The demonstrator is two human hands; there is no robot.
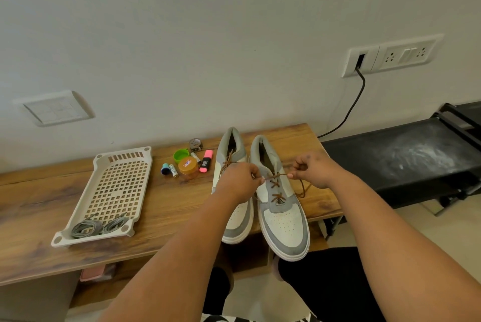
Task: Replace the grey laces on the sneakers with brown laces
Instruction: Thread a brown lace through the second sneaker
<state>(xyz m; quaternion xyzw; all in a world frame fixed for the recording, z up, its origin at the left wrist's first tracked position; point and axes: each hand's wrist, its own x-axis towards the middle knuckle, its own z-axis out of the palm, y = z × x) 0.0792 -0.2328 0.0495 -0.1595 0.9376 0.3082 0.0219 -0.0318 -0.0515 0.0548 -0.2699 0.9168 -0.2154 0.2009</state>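
**Brown lace pulled taut across the right-hand sneaker**

Two bare forearms reach up from the bottom of the frame to the centre. The left hand point(240, 181) pinches one end of the brown lace point(276, 183) between curled fingertips, and the right hand point(313, 169) pinches the other end, so the lace runs stretched between them over the upper eyelets. A loose loop of it hangs below the right hand.

The lace is threaded in crosses up the right-hand sneaker point(282, 215), a white and grey shoe whose toe juts over the near edge of the wooden table point(33, 217). Just beside it, to the left, stands the other sneaker point(234, 155), already carrying brown lacing and partly hidden by the left hand.

At lower left of the table a cream perforated tray point(114, 186) holds two bundles of grey laces point(100, 226) at its near end. Between tray and shoes lie small items: an orange-lidded jar point(188, 167), a green cap point(181, 155), a pink highlighter point(206, 161) and batteries point(173, 170).
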